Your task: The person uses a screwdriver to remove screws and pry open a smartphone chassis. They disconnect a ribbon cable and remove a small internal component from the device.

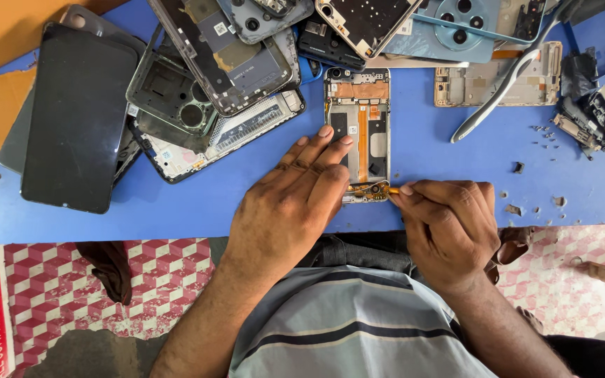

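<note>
Opened phone frame [358, 133]: sitting back-off on the blue surface [428, 182], pretty much dead centre, its near end almost at the surface edge closest to the person. Copper-orange flex strip running down the middle of it.

Left hand [292, 203]: laid flat, fingers spread and mostly straight, pinning the frame's 9 o'clock side and lower corner. Pressing, not gripping anything.

Right hand [449, 224]: curled up tight at the frame's 5 o'clock corner, fingertips pinched on a small orange-tipped tool [391, 190], poking at the gold-coloured bit at the bottom end. Most of the tool is hidden in the fist, so can't say what kind it is.

Pile at 10 to 12 o'clock: black screen panel [78, 119], a stack of gutted phone backs [211, 77], and a light blue back cover [456, 31] at about 1 o'clock.

Tweezers [498, 91]: lying loose at 2 o'clock, beside a gold-ish frame [477, 84].

Loose screws [544, 136]: scattered at 3 o'clock, tiny, near a dark camera module [593, 115].

What could go wrong, my guess: the tool slips off that bottom part and nicks or tears the flex, since the strip runs right up to it. The frame could also skate toward the edge if the flat hand eases off. And a sleeve brushing those screws would send them to the floor.
</note>
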